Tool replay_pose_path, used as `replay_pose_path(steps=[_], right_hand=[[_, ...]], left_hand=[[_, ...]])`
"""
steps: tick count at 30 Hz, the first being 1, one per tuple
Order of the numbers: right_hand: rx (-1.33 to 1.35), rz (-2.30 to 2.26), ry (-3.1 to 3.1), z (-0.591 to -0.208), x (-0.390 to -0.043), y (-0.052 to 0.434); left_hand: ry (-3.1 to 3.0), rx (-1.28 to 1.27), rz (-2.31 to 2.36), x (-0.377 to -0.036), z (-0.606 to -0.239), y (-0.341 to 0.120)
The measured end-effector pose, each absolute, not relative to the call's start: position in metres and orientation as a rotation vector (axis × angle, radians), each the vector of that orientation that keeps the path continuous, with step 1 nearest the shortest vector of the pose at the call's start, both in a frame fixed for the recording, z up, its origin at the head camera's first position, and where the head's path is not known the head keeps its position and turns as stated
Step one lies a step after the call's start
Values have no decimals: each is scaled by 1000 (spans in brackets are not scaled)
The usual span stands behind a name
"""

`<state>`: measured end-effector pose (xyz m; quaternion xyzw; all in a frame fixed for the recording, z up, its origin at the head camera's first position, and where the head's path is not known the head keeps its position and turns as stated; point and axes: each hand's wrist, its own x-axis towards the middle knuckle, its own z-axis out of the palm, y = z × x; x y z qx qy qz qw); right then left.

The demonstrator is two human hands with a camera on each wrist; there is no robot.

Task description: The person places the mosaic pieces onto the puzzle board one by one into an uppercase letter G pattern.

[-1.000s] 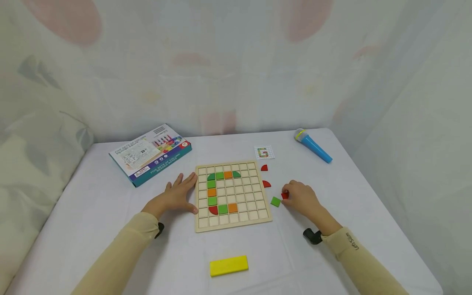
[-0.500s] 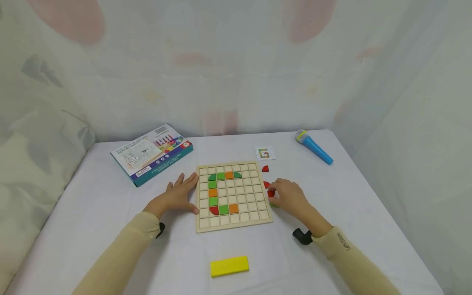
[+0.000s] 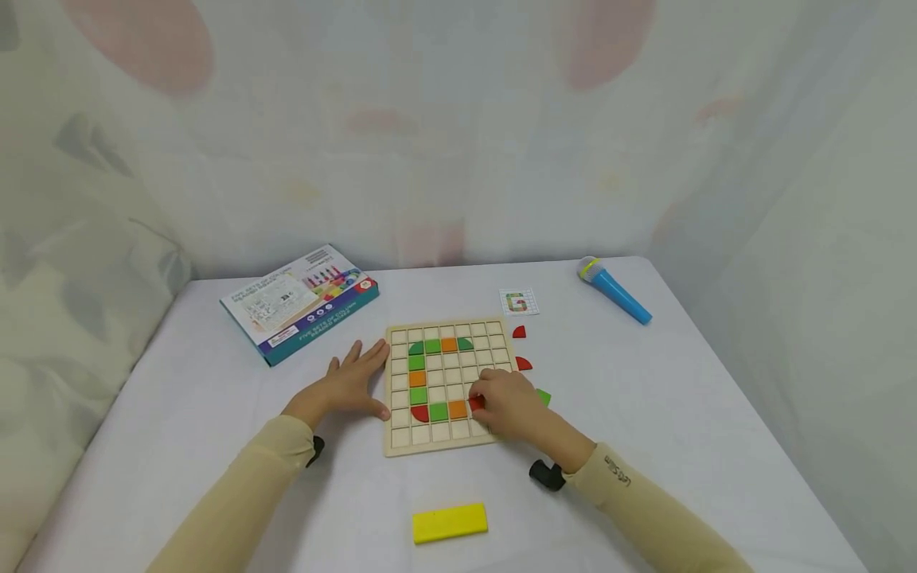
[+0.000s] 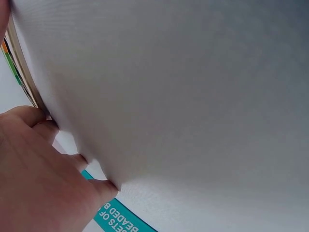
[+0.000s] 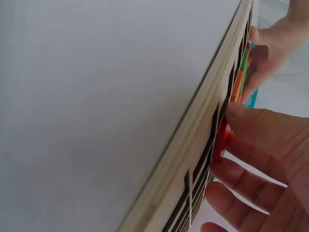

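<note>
- My right hand (image 3: 510, 410) is over the lower right part of the wooden grid board (image 3: 451, 385), fingers curled and pinching a small red piece (image 3: 475, 404) at the board surface, just right of the orange square (image 3: 457, 409) in the bottom row of the pattern.
- The right wrist view shows the red piece (image 5: 219, 140) held on edge between thumb and fingertips, against the grid ridges.
- My left hand (image 3: 345, 387) lies flat with fingers straight, pressing the worktop and touching the board's left edge; it holds nothing.
- Green, orange and red tiles on the board form a partial letter; a small pattern card (image 3: 519, 302) lies beyond its far right corner.
- Loose pieces sit on the worktop (image 3: 645, 382) just right of the board: two red quarter-rounds (image 3: 524, 364) and a green square (image 3: 544, 396) partly hidden behind my right hand.
- Risk, as I judge it: the piece is tilted, so it may catch on a ridge and sit crooked or slip into the neighbouring cell.
- My right wrist could also nudge seated tiles or sweep the green square away.
- A yellow block (image 3: 450, 523), a blue toy microphone (image 3: 614, 290) and the game box (image 3: 301, 302) lie well apart.
</note>
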<state>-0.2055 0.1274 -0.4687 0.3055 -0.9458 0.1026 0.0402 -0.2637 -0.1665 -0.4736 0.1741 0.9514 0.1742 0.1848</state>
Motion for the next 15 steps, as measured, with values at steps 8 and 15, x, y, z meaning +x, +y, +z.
replay_pose_path(steps=[8,15], right_hand=[[936,319,-2908,-469,-204,124],[915,302,-2897,-471,-203,123]], left_hand=[[2677,505,498,-264,-473,-167],[2680,505,498,-263,-472,-167]])
